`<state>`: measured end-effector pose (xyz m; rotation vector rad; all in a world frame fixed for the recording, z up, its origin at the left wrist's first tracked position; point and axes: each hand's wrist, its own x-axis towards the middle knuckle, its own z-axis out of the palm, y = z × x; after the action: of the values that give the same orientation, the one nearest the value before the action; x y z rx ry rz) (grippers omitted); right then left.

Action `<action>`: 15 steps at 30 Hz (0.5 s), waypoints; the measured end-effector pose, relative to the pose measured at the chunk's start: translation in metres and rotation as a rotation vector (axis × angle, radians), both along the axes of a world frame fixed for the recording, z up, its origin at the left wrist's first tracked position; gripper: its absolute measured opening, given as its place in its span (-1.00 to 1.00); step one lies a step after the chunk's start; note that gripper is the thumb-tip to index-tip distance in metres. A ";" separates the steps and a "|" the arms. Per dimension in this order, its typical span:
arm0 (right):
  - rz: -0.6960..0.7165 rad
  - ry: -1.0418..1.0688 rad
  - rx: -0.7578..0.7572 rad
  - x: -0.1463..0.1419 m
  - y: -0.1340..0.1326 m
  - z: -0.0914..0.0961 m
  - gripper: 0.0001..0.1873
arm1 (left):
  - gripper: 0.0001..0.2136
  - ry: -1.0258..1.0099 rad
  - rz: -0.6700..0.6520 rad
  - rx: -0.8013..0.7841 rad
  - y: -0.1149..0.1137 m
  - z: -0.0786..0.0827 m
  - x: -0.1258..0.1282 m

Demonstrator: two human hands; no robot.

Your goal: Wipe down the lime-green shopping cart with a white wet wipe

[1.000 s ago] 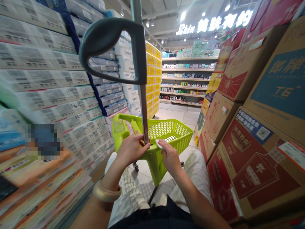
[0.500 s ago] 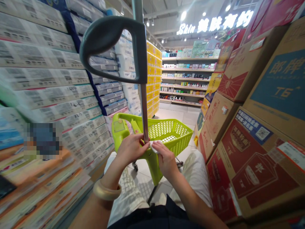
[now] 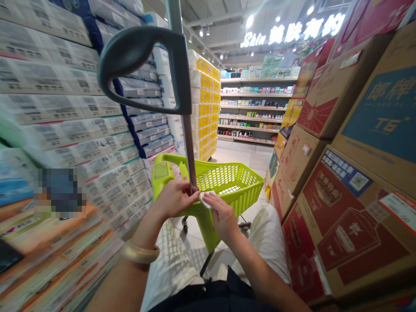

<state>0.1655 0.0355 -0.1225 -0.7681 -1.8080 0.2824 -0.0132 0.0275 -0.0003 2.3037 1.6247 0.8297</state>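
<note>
My left hand (image 3: pixel 173 197) is wrapped round the low part of a metal pole (image 3: pixel 188 151) that carries a grey loop handle (image 3: pixel 182 71) higher up. The pole leans a little to the left and its top leaves the picture. My right hand (image 3: pixel 225 219) pinches a folded white tissue or cloth (image 3: pixel 206 200) close beside the pole's low end. Whether the cloth touches the pole cannot be made out. Just beyond and below both hands stands a lime-green shopping cart (image 3: pixel 250 186) with a perforated basket.
Stacked paper packs (image 3: pixel 81 106) line the left side. Cardboard cartons (image 3: pixel 344 229) rise close on the right. Ahead stand a stack of yellow-and-white packs (image 3: pixel 208 108) and stocked shelves (image 3: pixel 253 108). My knees flank the cart's near end.
The pole's upper part and grey handle have swung left. My left hand, and the right hand with its white cloth, have shifted slightly left. The cart has hardly moved.
</note>
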 end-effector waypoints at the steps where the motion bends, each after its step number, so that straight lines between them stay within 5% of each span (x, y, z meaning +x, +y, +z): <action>1: -0.034 0.005 -0.019 0.002 0.002 -0.002 -0.50 | -0.71 -0.011 -0.011 -0.002 0.000 0.000 -0.003; 5: -0.198 0.026 -0.098 0.008 0.011 -0.010 -0.53 | -0.68 -0.036 -0.020 0.021 -0.001 -0.002 -0.013; 12: 0.003 0.013 0.014 -0.016 -0.006 -0.001 -0.48 | -0.64 -0.012 -0.006 0.076 -0.003 -0.009 -0.021; 15: -0.055 0.021 -0.010 -0.005 -0.003 -0.008 -0.47 | -0.61 -0.005 -0.034 0.097 -0.005 -0.009 -0.026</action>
<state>0.1604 0.0330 -0.1309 -0.8179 -1.7639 0.2624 -0.0392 0.0227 -0.0091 2.3848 1.5716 0.9249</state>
